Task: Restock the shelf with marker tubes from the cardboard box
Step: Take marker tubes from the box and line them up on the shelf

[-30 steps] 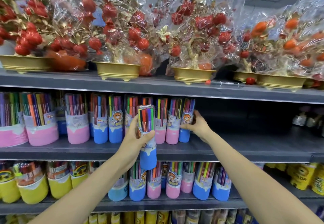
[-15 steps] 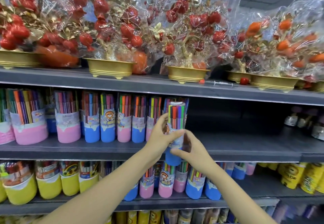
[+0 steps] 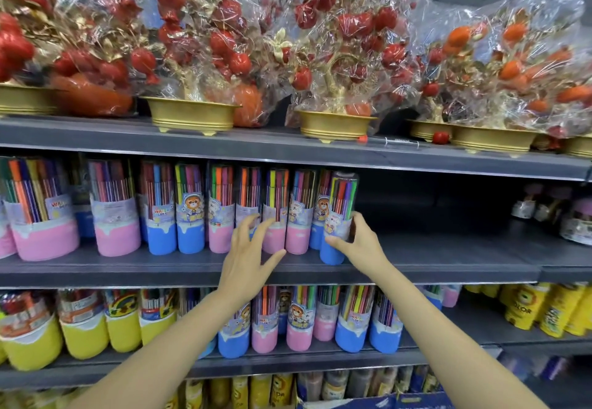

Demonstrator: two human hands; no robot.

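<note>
A blue-based marker tube [image 3: 340, 213] stands upright at the right end of the row on the middle shelf [image 3: 448, 264]. My right hand [image 3: 360, 242] grips its lower part, thumb in front and fingers round the right side. My left hand [image 3: 248, 248] hovers with spread fingers in front of the pink-based tubes [image 3: 275, 213] in the row, holding nothing. The row of pink and blue tubes [image 3: 189, 210] runs left from there. The cardboard box is not clearly in view.
Wrapped ornamental fruit trees in gold pots [image 3: 192, 117] fill the top shelf. The middle shelf is bare to the right of the held tube, up to small jars [image 3: 576, 226]. More marker tubes [image 3: 298, 322] and yellow tubs [image 3: 83, 328] stand on the lower shelf.
The tube passed from my left hand to my right and now stands on the shelf at the row's right end. My left hand let go and opened.
</note>
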